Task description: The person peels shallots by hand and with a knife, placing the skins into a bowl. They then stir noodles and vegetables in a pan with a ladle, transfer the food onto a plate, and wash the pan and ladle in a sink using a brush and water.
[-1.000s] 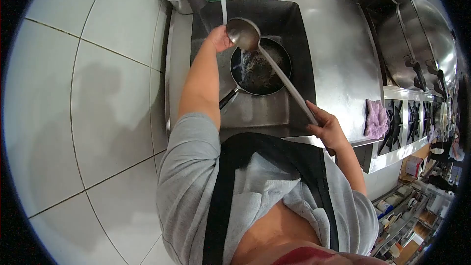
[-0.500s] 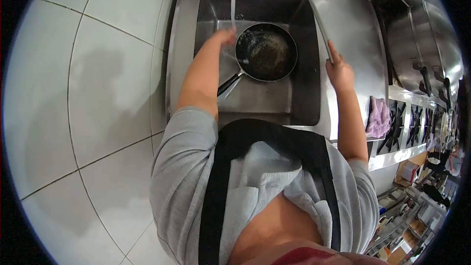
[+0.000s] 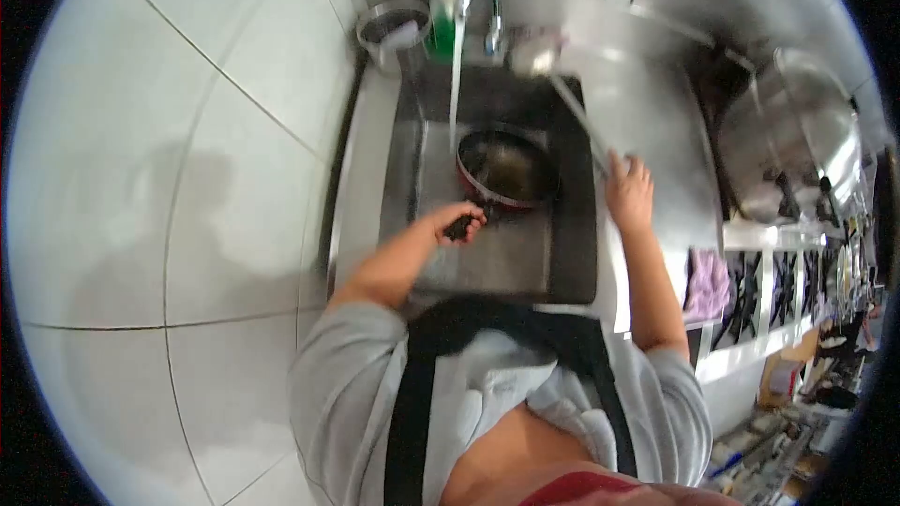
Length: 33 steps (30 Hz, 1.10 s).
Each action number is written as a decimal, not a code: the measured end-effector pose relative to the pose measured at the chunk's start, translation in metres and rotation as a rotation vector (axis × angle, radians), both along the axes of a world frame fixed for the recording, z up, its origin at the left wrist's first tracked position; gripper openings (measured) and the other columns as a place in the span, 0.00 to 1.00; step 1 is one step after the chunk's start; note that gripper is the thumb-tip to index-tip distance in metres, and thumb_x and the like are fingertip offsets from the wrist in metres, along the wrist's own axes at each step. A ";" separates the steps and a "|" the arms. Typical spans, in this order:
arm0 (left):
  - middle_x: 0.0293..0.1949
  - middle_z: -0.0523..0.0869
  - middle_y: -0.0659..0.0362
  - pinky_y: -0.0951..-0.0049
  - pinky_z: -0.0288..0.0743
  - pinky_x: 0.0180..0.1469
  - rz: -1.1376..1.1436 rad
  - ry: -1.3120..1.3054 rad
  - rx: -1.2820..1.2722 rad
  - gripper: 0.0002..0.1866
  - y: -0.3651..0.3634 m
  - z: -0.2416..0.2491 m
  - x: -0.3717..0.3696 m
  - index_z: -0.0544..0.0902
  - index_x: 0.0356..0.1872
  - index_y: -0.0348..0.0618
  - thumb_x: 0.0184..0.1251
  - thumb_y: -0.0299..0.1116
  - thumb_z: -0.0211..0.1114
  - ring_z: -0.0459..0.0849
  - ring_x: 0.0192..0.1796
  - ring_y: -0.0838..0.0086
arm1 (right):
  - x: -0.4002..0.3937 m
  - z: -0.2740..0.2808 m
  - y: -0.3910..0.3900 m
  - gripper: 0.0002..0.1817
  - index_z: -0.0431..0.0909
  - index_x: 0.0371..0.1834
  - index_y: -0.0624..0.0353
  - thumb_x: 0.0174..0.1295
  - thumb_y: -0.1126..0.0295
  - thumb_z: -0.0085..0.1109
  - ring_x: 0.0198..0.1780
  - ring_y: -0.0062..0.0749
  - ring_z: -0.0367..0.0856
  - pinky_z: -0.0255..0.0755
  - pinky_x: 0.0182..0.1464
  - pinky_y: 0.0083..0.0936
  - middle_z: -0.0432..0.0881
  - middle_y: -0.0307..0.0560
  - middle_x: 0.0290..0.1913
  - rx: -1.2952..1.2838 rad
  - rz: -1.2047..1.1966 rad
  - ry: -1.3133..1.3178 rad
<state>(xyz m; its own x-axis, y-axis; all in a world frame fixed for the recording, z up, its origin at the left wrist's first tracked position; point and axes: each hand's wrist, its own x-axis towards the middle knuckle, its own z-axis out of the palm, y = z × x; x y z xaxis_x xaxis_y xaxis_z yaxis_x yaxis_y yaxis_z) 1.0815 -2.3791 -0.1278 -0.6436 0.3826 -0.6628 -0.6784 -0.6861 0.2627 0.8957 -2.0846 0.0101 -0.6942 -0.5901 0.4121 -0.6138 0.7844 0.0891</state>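
A dark frying pan (image 3: 509, 169) sits tilted in the steel sink (image 3: 572, 253), its inside wet and stained. My left hand (image 3: 461, 223) is closed around the pan's black handle, at the near side of the pan. Water from the tap (image 3: 494, 28) streams down beside the pan's left rim. Along the right edge of the sink lies a long-handled ladle (image 3: 579, 115), its blurred bowl towards the back. My right hand (image 3: 630, 192) is at the near end of the ladle's handle, fingers apart; whether it still touches the handle is blurred.
A green soap bottle (image 3: 442, 26) and a metal pot (image 3: 394, 26) stand behind the sink. To the right are a steel counter (image 3: 661, 122), a purple cloth (image 3: 707, 286), a large stockpot (image 3: 792, 136) and stove burners (image 3: 741, 295). White tiles line the left.
My left hand has moved from the water stream to the pan's handle and closed on it. The pan has tilted. My right hand's fingers have spread at the ladle handle. The view has shifted.
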 end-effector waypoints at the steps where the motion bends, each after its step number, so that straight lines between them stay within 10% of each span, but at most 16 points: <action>1: 0.20 0.75 0.62 0.75 0.76 0.25 0.273 -0.002 0.278 0.09 0.007 0.012 -0.004 0.72 0.32 0.37 0.61 0.32 0.60 0.76 0.21 0.77 | 0.001 0.006 -0.005 0.27 0.65 0.63 0.40 0.58 0.67 0.53 0.50 0.45 0.74 0.69 0.48 0.41 0.73 0.50 0.51 -0.021 0.041 0.028; 3: 0.18 0.73 0.63 0.78 0.74 0.24 0.372 -0.020 0.623 0.07 0.016 0.021 -0.014 0.69 0.29 0.38 0.62 0.28 0.57 0.74 0.19 0.79 | 0.005 0.025 -0.016 0.21 0.72 0.56 0.44 0.58 0.68 0.53 0.48 0.43 0.75 0.69 0.48 0.40 0.76 0.46 0.47 -0.007 0.089 -0.073; 9: 0.13 0.70 0.63 0.77 0.69 0.17 0.438 -0.003 0.347 0.10 -0.008 0.054 0.024 0.68 0.20 0.44 0.61 0.27 0.54 0.71 0.15 0.79 | 0.032 0.116 -0.053 0.14 0.79 0.46 0.51 0.55 0.70 0.57 0.46 0.41 0.76 0.68 0.49 0.39 0.77 0.44 0.41 -0.210 0.302 0.011; 14: 0.23 0.81 0.50 0.63 0.78 0.29 -0.039 0.175 -1.075 0.09 0.004 0.081 0.058 0.74 0.30 0.35 0.54 0.31 0.59 0.82 0.24 0.64 | 0.069 0.224 -0.126 0.16 0.78 0.46 0.54 0.51 0.73 0.59 0.44 0.42 0.75 0.69 0.47 0.38 0.76 0.45 0.38 -0.360 0.690 0.258; 18: 0.45 0.80 0.37 0.55 0.72 0.52 -0.215 0.122 -1.650 0.21 0.016 0.066 0.073 0.71 0.46 0.31 0.52 0.33 0.61 0.79 0.49 0.47 | 0.107 0.307 -0.210 0.20 0.75 0.51 0.53 0.52 0.74 0.58 0.46 0.44 0.75 0.70 0.49 0.37 0.75 0.48 0.43 -0.501 0.924 0.495; 21: 0.43 0.80 0.38 0.54 0.73 0.51 -0.280 0.190 -1.821 0.22 0.015 0.067 0.078 0.71 0.46 0.32 0.52 0.34 0.62 0.80 0.48 0.47 | 0.121 0.356 -0.289 0.26 0.70 0.57 0.53 0.50 0.72 0.61 0.47 0.46 0.75 0.71 0.48 0.36 0.74 0.51 0.47 -0.525 0.906 0.793; 25: 0.41 0.81 0.40 0.56 0.74 0.49 -0.336 0.251 -1.778 0.22 0.002 0.053 0.073 0.70 0.46 0.30 0.52 0.33 0.59 0.81 0.46 0.49 | 0.146 0.396 -0.333 0.25 0.71 0.55 0.50 0.51 0.68 0.60 0.51 0.52 0.74 0.73 0.46 0.42 0.73 0.54 0.50 -0.543 0.751 0.949; 28: 0.29 0.82 0.47 0.61 0.74 0.39 -0.256 0.156 -1.320 0.19 -0.003 0.059 0.068 0.73 0.41 0.29 0.50 0.32 0.59 0.83 0.35 0.58 | 0.148 0.412 -0.348 0.20 0.69 0.55 0.53 0.56 0.72 0.54 0.63 0.54 0.67 0.79 0.47 0.35 0.68 0.62 0.56 -0.167 0.640 0.486; 33: 0.16 0.79 0.59 0.63 0.65 0.18 -0.339 0.298 -1.010 0.12 -0.012 0.079 0.070 0.74 0.10 0.44 0.43 0.40 0.58 0.74 0.15 0.69 | 0.141 0.379 -0.266 0.14 0.72 0.43 0.59 0.53 0.81 0.51 0.50 0.49 0.73 0.72 0.48 0.37 0.74 0.57 0.44 -0.622 0.669 0.582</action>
<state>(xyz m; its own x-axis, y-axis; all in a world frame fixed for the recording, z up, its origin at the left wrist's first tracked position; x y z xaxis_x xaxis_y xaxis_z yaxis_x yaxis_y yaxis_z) 1.1514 -2.3911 -0.0487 -0.7939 -0.0602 -0.6051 -0.6067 0.1456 0.7815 1.0369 -2.3510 0.3893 0.0902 -0.3505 0.9322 -0.9263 0.3143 0.2078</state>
